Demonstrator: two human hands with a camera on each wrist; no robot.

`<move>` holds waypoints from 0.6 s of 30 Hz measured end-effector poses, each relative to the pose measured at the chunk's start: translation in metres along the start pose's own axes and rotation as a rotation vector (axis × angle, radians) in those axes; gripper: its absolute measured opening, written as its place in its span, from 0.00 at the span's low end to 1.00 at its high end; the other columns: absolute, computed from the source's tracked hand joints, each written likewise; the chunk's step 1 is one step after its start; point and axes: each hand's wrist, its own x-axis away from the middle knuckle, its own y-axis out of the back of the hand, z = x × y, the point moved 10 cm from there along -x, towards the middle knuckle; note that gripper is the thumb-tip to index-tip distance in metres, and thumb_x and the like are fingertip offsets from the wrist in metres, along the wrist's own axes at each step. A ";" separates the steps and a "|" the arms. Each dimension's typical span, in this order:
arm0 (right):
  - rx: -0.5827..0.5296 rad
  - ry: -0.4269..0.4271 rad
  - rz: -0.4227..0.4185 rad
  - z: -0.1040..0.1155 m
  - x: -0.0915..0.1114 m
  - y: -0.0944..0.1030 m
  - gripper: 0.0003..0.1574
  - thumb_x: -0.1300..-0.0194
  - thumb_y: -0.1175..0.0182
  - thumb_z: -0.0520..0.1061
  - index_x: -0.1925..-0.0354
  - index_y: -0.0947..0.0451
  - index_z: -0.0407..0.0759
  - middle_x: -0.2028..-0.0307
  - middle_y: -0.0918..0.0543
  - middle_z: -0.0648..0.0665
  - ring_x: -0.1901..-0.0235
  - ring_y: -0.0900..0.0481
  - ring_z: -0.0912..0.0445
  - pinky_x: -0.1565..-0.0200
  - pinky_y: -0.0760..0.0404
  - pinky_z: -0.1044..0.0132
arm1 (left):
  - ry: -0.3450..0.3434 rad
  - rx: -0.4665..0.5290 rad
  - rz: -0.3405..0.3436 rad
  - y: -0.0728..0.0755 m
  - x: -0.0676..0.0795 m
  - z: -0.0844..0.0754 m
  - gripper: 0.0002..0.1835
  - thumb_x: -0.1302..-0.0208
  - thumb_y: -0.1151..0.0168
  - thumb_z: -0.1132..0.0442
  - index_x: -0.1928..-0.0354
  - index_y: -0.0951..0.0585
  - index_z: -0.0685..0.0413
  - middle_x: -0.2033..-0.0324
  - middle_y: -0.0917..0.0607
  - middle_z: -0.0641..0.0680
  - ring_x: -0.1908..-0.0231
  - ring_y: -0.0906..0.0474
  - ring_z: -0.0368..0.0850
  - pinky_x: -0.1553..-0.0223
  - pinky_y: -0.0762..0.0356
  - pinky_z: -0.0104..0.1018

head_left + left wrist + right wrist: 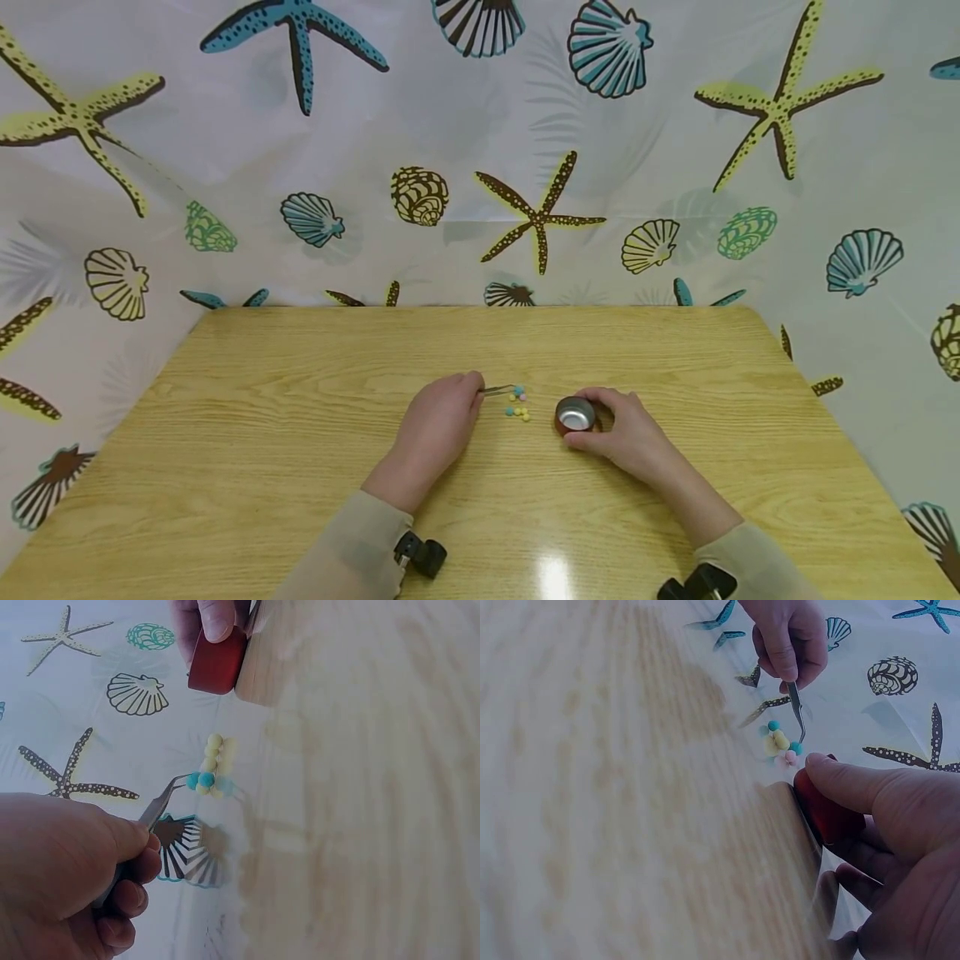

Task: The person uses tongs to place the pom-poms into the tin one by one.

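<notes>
Left hand (441, 417) pinches bent-tip metal tweezers (158, 807), tips at a small round blue bead (518, 390); other little pastel beads (517, 412) sit just right of it, none I can spot inside the round red, silver-lined cup (575, 416) the right hand (626, 432) grips.

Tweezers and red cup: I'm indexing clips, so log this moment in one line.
left hand: grips tweezers; tweezers tip: at blue ball, pinch unclear; right hand: holds red cup; yellow balls: on table

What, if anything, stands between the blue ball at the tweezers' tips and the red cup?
The pink ball sits close beside the blue ball, slightly toward the red cup. Beyond it, nothing visible blocks the way.
</notes>
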 end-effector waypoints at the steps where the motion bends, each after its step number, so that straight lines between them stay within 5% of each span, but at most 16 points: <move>1: -0.001 0.001 0.000 0.000 0.000 0.000 0.41 0.35 0.17 0.54 0.30 0.20 0.41 0.34 0.16 0.36 0.18 0.53 0.23 0.22 0.50 0.25 | 0.005 -0.002 0.003 0.000 0.000 0.001 0.04 0.17 0.34 0.63 0.54 0.16 0.55 0.68 0.14 0.52 0.70 0.18 0.48 0.65 0.18 0.44; 18: -0.007 -0.005 0.008 0.001 0.001 -0.001 0.42 0.34 0.18 0.54 0.29 0.21 0.41 0.32 0.18 0.35 0.18 0.56 0.22 0.22 0.54 0.24 | 0.079 0.024 -0.002 0.004 0.000 0.009 0.04 0.17 0.35 0.62 0.51 0.16 0.56 0.68 0.14 0.52 0.71 0.20 0.46 0.67 0.18 0.43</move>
